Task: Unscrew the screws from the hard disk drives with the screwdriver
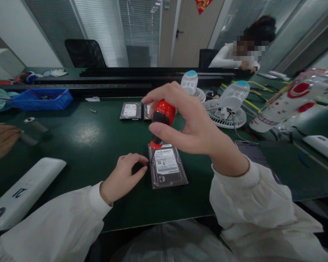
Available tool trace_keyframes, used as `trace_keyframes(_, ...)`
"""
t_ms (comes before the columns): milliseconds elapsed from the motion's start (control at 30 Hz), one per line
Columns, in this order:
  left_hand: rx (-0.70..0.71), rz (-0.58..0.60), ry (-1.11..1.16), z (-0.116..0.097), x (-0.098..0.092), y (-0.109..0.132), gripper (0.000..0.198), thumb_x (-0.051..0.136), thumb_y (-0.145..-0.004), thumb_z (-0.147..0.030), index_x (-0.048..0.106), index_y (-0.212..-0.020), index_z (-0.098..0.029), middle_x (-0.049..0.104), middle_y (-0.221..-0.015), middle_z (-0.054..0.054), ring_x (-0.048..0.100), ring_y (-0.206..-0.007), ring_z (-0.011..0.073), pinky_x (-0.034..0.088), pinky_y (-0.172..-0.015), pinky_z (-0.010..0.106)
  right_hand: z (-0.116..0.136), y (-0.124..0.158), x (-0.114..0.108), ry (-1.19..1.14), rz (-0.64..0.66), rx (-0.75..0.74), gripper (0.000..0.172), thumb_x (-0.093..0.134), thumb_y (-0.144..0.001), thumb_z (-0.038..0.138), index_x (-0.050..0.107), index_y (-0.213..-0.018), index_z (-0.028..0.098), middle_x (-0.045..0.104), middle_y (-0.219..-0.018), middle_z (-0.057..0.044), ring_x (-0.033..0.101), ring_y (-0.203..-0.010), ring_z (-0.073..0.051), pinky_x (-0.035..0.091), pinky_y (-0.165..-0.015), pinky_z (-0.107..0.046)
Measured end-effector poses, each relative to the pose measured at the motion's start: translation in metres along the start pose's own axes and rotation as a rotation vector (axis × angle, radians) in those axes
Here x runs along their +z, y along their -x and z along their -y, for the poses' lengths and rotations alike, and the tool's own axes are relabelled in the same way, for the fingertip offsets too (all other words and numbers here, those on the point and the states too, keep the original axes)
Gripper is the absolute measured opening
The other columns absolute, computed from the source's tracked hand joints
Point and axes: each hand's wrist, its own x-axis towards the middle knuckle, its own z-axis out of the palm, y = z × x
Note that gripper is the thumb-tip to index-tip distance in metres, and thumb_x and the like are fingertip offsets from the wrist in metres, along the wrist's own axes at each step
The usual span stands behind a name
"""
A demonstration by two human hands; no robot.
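Observation:
A hard drive (168, 163) with a white label lies flat on the green table in front of me. Over its upper left side, my right hand (187, 123) grips a red and black screwdriver (162, 118). The thin shaft slants down to the drive's left edge, where its tip is hard to make out. My left hand (125, 176) rests on the table just left of the drive. Its thumb and forefinger are curved and apart, with the tips at the drive's edge; whether they touch it I cannot tell.
Two more hard drives, one (130, 111) beside a partly hidden one, lie farther back. A blue basket (43, 100) stands left, white fans (229, 105) and a bottle (289, 100) right. Another person's hand (1, 140) is at far left, near a white device (27, 193). A person (235, 54) sits behind.

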Motion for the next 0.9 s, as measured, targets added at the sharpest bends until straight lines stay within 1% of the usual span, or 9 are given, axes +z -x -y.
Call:
trace_keyframes(100,-0.004,0.003,-0.004,0.0012,0.0008,0.0002,0.017,0.062,-0.100,-0.032,0.075,-0.108,-0.025,0.083,-0.107,0.005,0.077,-0.105,0.0304,0.054,-0.103,0.057,-0.0008,0.0005,-0.0016,-0.065,0.032,-0.009,0.042,0.042,-0.111,0.046,0.058,-0.138,0.016,0.070,-0.128,-0.010,0.069,-0.111,-0.022,0.058,-0.106,-0.047)
trace_keyframes(200,-0.005,0.002,0.000,0.0018,0.0014,0.0002,0.016,0.063,-0.099,-0.031,0.075,-0.108,-0.025,0.083,-0.107,0.005,0.077,-0.105,0.0303,0.054,-0.104,0.057,-0.0009,0.0006,-0.0018,0.016,-0.014,0.033,0.034,0.055,-0.108,0.049,0.065,-0.119,0.018,0.073,-0.114,-0.006,0.068,-0.100,-0.020,0.059,-0.099,-0.043)
trace_keyframes(300,0.000,-0.003,-0.001,0.0019,0.0016,0.0002,0.016,0.063,-0.099,-0.031,0.075,-0.107,-0.025,0.082,-0.107,0.005,0.077,-0.104,0.0304,0.054,-0.103,0.057,-0.0001,-0.0003,-0.0011,0.034,-0.038,0.047,0.033,0.061,-0.105,0.051,0.065,-0.106,0.019,0.071,-0.103,-0.003,0.064,-0.090,-0.017,0.058,-0.095,-0.040)
trace_keyframes(433,-0.004,-0.002,-0.004,0.0026,0.0016,0.0005,0.017,0.063,-0.099,-0.032,0.076,-0.108,-0.025,0.083,-0.108,0.005,0.077,-0.105,0.0309,0.054,-0.103,0.056,0.0026,-0.0014,-0.0035,-0.093,0.031,0.022,0.031,0.047,-0.105,0.040,0.062,-0.119,0.016,0.071,-0.114,-0.008,0.068,-0.100,-0.020,0.058,-0.099,-0.043)
trace_keyframes(500,-0.008,0.001,-0.005,0.0028,0.0014,0.0005,0.016,0.064,-0.099,-0.032,0.076,-0.108,-0.025,0.083,-0.108,0.005,0.077,-0.105,0.0309,0.054,-0.103,0.056,0.0036,-0.0017,-0.0045,-0.099,0.042,0.029,0.031,0.045,-0.104,0.037,0.062,-0.120,0.016,0.071,-0.114,-0.008,0.069,-0.101,-0.021,0.058,-0.099,-0.044)
trace_keyframes(600,-0.013,0.009,0.001,0.0024,0.0011,0.0004,0.017,0.063,-0.099,-0.033,0.075,-0.108,-0.025,0.082,-0.107,0.005,0.077,-0.104,0.0307,0.054,-0.103,0.056,0.0030,-0.0016,-0.0036,-0.012,-0.011,0.052,0.026,0.055,-0.105,0.040,0.064,-0.116,0.017,0.071,-0.103,-0.004,0.066,-0.091,-0.017,0.058,-0.093,-0.040)
trace_keyframes(667,-0.015,0.010,0.004,0.0023,0.0011,0.0004,0.018,0.062,-0.100,-0.033,0.075,-0.108,-0.025,0.082,-0.107,0.005,0.077,-0.105,0.0308,0.053,-0.103,0.057,0.0016,-0.0012,-0.0026,0.012,-0.026,0.047,0.030,0.060,-0.105,0.045,0.065,-0.115,0.017,0.071,-0.101,-0.002,0.064,-0.087,-0.016,0.056,-0.091,-0.038)
trace_keyframes(800,-0.009,0.003,0.011,0.0031,0.0017,0.0005,0.020,0.061,-0.100,-0.035,0.075,-0.108,-0.024,0.082,-0.107,0.005,0.076,-0.105,0.0310,0.053,-0.103,0.058,0.0009,-0.0001,-0.0034,-0.076,0.031,0.013,0.037,0.049,-0.109,0.044,0.062,-0.126,0.013,0.072,-0.117,-0.008,0.068,-0.101,-0.019,0.056,-0.095,-0.040)
trace_keyframes(900,-0.006,0.005,0.016,0.0035,0.0018,0.0001,0.020,0.061,-0.099,-0.035,0.075,-0.108,-0.024,0.082,-0.107,0.005,0.076,-0.104,0.0305,0.053,-0.103,0.057,0.0027,0.0002,-0.0033,-0.046,0.009,0.034,0.032,0.052,-0.109,0.043,0.064,-0.121,0.016,0.073,-0.111,-0.005,0.067,-0.095,-0.017,0.057,-0.093,-0.038)
